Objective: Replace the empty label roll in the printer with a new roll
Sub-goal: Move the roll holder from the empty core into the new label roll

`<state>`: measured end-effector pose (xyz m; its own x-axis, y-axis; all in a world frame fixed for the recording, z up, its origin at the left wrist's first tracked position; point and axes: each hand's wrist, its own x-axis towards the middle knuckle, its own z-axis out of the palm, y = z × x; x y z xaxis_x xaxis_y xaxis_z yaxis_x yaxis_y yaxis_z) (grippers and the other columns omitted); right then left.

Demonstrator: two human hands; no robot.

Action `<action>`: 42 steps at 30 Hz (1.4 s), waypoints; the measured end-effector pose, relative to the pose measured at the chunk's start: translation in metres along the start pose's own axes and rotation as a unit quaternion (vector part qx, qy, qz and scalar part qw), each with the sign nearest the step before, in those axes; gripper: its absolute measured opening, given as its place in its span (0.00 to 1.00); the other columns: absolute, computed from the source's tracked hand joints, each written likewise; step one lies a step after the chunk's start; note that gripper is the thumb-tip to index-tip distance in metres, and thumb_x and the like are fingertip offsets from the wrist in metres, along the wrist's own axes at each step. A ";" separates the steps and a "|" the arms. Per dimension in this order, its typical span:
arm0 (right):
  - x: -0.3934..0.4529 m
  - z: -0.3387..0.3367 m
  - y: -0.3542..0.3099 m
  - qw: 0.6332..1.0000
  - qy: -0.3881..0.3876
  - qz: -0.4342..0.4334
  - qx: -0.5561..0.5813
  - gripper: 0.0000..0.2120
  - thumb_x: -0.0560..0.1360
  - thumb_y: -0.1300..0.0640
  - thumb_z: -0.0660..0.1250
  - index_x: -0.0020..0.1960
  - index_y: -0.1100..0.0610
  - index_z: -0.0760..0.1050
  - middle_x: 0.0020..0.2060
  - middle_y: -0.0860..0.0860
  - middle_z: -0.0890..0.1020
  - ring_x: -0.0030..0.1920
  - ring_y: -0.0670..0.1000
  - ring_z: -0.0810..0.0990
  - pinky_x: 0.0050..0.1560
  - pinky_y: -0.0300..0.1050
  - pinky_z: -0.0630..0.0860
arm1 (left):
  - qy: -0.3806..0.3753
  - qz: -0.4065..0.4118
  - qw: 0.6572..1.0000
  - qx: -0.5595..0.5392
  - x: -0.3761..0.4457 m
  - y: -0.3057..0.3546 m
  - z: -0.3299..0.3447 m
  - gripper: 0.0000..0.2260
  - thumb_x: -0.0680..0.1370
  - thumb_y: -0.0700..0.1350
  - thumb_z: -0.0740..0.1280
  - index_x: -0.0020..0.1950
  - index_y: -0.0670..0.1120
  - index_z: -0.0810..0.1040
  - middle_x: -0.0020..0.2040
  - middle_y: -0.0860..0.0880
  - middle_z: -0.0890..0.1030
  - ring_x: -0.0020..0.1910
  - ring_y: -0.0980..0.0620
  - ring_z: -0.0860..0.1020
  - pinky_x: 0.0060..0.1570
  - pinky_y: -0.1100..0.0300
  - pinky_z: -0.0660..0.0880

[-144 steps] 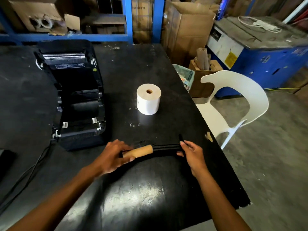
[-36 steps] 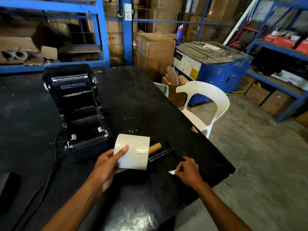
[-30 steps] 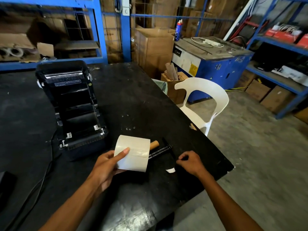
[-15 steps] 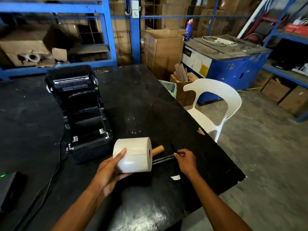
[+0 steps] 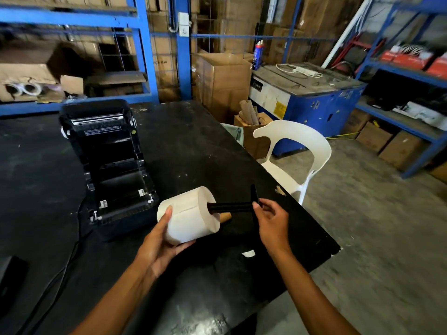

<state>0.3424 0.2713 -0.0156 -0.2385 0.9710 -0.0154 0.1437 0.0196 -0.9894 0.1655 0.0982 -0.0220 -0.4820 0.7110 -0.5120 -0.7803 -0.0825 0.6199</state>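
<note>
The left hand grips the new label roll above the table, its core axis lying sideways. The right hand pinches the black spindle, horizontal, its tip in the roll's core. The open printer sits just left.

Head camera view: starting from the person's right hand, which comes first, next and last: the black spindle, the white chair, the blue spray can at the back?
From the right hand:
1. Black spindle: pinched in its fingers, its far end in the label roll's core.
2. White chair: beyond the table's right edge.
3. Blue spray can: far back, by the cardboard boxes.
</note>
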 end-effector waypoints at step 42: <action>-0.022 0.050 -0.033 0.988 -0.145 -0.003 0.046 0.41 0.63 0.31 0.65 0.73 0.37 0.55 0.72 0.49 0.67 0.67 0.53 0.72 0.64 0.55 0.74 | 0.003 0.121 0.984 0.130 0.010 -0.002 0.078 0.22 0.62 0.53 0.77 0.53 0.46 0.82 0.48 0.46 0.87 0.46 0.46 0.85 0.37 0.50 0.82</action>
<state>0.2946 0.2377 0.0104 -0.5056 0.8620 -0.0364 0.0568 -0.0088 -0.9983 0.1937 0.1596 0.0181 -0.6445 0.6883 -0.3329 -0.5143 -0.0680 0.8549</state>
